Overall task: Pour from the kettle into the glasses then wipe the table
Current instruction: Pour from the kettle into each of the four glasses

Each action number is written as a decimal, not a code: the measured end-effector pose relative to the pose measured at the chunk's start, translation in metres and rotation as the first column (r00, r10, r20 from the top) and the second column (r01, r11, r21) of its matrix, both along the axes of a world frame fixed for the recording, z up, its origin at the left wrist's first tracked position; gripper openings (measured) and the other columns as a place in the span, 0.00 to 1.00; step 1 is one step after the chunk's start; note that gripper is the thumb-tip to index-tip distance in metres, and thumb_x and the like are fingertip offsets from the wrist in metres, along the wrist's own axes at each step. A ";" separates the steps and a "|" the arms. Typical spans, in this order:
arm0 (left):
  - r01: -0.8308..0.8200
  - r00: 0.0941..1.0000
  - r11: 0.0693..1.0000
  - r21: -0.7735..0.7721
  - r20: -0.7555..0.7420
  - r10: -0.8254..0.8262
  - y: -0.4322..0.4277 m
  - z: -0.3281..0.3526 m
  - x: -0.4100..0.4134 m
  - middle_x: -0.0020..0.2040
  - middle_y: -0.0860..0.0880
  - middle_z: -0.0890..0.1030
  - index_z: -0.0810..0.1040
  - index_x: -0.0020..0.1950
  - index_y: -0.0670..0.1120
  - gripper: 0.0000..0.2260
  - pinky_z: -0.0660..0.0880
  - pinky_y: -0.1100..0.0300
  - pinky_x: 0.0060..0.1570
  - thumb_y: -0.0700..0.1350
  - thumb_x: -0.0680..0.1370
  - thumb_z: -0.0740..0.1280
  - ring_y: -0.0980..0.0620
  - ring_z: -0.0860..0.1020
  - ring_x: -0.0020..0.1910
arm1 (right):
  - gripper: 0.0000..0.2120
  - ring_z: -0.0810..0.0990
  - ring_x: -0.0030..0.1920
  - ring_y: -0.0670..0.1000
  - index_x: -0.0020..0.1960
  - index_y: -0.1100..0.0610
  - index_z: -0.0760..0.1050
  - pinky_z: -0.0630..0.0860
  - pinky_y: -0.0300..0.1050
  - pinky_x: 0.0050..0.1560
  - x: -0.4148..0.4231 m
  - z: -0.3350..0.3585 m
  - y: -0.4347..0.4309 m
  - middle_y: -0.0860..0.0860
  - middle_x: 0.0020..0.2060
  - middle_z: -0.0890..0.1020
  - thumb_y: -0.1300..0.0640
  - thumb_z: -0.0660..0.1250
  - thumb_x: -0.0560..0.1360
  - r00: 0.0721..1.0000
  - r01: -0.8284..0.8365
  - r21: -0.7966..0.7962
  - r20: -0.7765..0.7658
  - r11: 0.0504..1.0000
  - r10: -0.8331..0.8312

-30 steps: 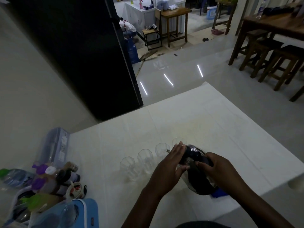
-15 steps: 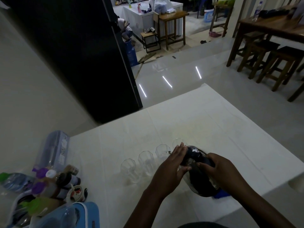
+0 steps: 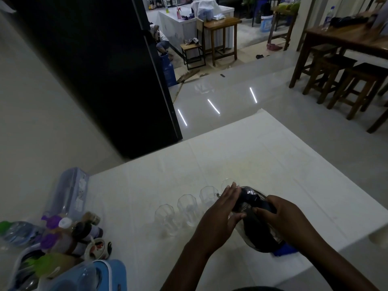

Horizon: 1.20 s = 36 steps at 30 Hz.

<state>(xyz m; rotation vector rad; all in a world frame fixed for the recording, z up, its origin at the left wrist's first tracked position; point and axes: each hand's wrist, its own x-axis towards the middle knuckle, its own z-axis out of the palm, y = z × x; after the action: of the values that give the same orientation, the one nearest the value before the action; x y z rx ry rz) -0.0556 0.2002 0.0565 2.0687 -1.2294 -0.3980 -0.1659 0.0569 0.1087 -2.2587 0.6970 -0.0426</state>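
A dark shiny kettle (image 3: 255, 225) stands near the front of the white table (image 3: 262, 156). My right hand (image 3: 281, 219) grips its handle at the top. My left hand (image 3: 218, 221) lies flat against the kettle's left side and lid, fingers together. A row of several clear glasses (image 3: 186, 208) runs diagonally left of the kettle; the farthest one is partly hidden behind my left fingertips. A blue cloth (image 3: 285, 249) peeks out from under the kettle at its right.
Bottles and jars (image 3: 69, 234) crowd the table's left front corner, with a clear plastic box (image 3: 69, 192) behind them and a blue container (image 3: 100, 276) in front. A black fridge (image 3: 100, 70) stands beyond the table's far left. Wooden stools (image 3: 344, 80) are at the far right.
Both hands stay on the kettle. My left hand's fingers have straightened slightly over the lid. The view has shifted a little.
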 end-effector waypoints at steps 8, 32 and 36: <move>-0.007 1.000 1.000 -0.005 -0.005 0.007 0.002 0.001 0.001 0.77 0.58 0.51 0.53 0.76 0.54 0.27 0.53 0.67 0.69 0.49 0.80 0.62 0.65 0.47 0.74 | 0.13 0.72 0.33 0.41 0.34 0.43 0.67 0.63 0.35 0.30 0.002 0.001 0.000 0.44 0.31 0.75 0.52 0.68 0.73 1.000 -0.008 -0.003 -0.006 1.000 0.008; -0.002 1.000 1.000 -0.010 -0.027 0.002 0.001 0.002 0.002 0.77 0.58 0.52 0.53 0.76 0.53 0.27 0.53 0.65 0.71 0.50 0.80 0.62 0.65 0.48 0.74 | 0.13 0.73 0.33 0.41 0.33 0.43 0.66 0.63 0.35 0.30 0.002 0.001 0.001 0.44 0.30 0.75 0.52 0.68 0.73 1.000 0.004 -0.011 -0.016 1.000 -0.004; 0.004 1.000 1.000 -0.002 -0.010 -0.004 0.002 0.002 0.001 0.77 0.57 0.51 0.53 0.76 0.53 0.27 0.53 0.65 0.71 0.49 0.80 0.62 0.65 0.47 0.74 | 0.10 0.74 0.33 0.43 0.36 0.45 0.69 0.66 0.37 0.31 0.001 -0.004 0.000 0.45 0.32 0.77 0.51 0.68 0.72 1.000 0.008 0.009 -0.020 1.000 -0.007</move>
<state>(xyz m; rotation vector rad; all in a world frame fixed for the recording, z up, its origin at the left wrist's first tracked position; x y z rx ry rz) -0.0550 0.2019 0.0588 2.0610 -1.2274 -0.4084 -0.1653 0.0568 0.1044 -2.2505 0.7146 -0.0210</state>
